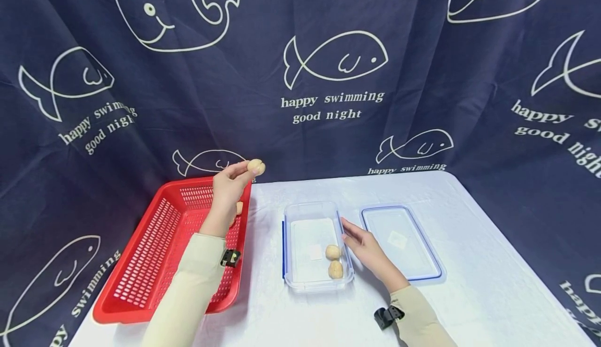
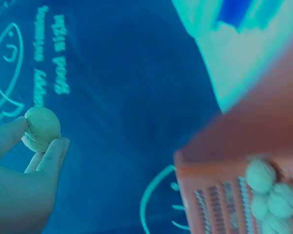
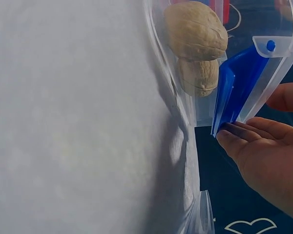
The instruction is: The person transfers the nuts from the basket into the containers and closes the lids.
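Note:
My left hand (image 1: 228, 190) pinches a walnut (image 1: 256, 167) between thumb and fingertips, raised above the far right corner of the red basket (image 1: 149, 313). The same walnut (image 2: 41, 129) shows at the left of the left wrist view. A clear plastic box (image 1: 319, 286) with blue side latches stands mid-table, holding two walnuts (image 1: 333, 252) along its right side. My right hand (image 1: 368, 253) rests against the box's right wall. In the right wrist view its fingers (image 3: 256, 131) lie relaxed at the blue latch (image 3: 239, 85), the thumb apart from them beside the rim.
Several more walnuts (image 2: 276, 197) lie in the basket, partly hidden by my left arm in the head view. A clear lid (image 1: 404, 268) with a blue seal lies right of the box. Behind the white table (image 1: 267, 321) hangs a dark blue printed curtain (image 1: 263, 65).

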### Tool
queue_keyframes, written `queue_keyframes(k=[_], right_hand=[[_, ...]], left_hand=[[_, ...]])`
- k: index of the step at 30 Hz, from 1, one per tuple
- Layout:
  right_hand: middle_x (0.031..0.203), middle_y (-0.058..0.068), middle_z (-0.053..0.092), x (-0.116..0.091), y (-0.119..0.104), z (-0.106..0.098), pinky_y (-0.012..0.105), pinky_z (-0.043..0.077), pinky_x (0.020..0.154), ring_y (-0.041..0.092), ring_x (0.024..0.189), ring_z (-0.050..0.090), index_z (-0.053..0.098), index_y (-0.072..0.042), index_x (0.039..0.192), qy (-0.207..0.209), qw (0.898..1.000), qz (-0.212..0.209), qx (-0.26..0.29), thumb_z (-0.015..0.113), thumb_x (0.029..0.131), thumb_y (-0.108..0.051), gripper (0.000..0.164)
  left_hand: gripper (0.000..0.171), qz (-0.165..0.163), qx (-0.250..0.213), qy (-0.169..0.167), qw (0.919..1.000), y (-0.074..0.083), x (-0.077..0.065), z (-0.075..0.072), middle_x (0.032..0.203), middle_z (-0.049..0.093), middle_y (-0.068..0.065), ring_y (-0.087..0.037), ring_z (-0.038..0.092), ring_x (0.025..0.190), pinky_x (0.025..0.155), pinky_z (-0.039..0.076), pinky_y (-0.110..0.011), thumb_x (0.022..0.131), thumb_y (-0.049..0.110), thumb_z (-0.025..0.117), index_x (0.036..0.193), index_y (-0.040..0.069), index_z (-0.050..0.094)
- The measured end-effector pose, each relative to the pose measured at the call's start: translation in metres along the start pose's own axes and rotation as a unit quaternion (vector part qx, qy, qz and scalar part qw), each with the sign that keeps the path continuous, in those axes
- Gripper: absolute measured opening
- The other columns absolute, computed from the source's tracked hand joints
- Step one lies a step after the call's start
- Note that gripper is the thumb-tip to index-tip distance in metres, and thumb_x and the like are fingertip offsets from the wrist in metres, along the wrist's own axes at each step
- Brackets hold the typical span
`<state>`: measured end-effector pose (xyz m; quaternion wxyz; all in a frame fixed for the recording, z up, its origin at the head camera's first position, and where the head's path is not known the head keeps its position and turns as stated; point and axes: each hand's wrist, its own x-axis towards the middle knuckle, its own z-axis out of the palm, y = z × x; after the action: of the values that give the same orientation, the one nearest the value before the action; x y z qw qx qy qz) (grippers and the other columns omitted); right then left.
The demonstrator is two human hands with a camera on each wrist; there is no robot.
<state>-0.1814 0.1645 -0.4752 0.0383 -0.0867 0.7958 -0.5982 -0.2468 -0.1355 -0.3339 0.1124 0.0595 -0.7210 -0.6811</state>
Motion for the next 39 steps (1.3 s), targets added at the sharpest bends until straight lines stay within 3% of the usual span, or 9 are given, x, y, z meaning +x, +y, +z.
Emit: queue_keyframes(k=[11,19,28,39], right_hand=[[0.149,0.019,0.036,0.000,0.000,0.000,0.034,0.028,0.110,0.032,0.136,0.036,0.036,0.001,0.145,0.001,1.000,0.004,0.003,0.050,0.100,-0.012,0.049],[0.149,0.019,0.036,0.000,0.000,0.001,0.034,0.029,0.109,0.032,0.136,0.036,0.036,0.002,0.145,0.002,1.000,0.004,0.005,0.050,0.100,-0.010,0.049],[0.149,0.018,0.036,0.000,-0.001,0.000,0.034,0.028,0.110,0.031,0.136,0.036,0.035,0.001,0.146,0.001,1.000,0.005,-0.004,0.050,0.100,-0.011,0.050],[0.149,0.019,0.036,-0.001,-0.003,0.000,0.035,0.029,0.109,0.032,0.135,0.037,0.035,0.003,0.145,-0.001,1.000,0.005,-0.001,0.049,0.100,-0.010,0.049]], left_hand=[[0.036,0.029,-0.039,-0.029,0.9984,0.011,-0.021,0.036,0.110,0.068,-0.018,-0.003,0.065,0.082,0.081,0.051,-0.019,0.082,0.004,0.074,0.116,-0.004,0.066],[0.035,0.014,-0.042,-0.048,0.9979,0.007,-0.038,0.056,0.110,0.069,-0.016,-0.010,0.067,0.089,0.085,0.051,-0.025,0.082,0.005,0.075,0.115,-0.002,0.067],[0.036,-0.003,-0.037,-0.079,0.9962,-0.007,-0.056,0.074,0.111,0.069,-0.017,-0.023,0.066,0.102,0.090,0.052,-0.033,0.082,0.007,0.075,0.115,-0.002,0.066],[0.035,-0.040,-0.022,-0.097,0.9942,-0.043,-0.070,0.091,0.112,0.068,-0.017,-0.026,0.065,0.104,0.091,0.051,-0.034,0.083,0.007,0.074,0.115,-0.003,0.066]])
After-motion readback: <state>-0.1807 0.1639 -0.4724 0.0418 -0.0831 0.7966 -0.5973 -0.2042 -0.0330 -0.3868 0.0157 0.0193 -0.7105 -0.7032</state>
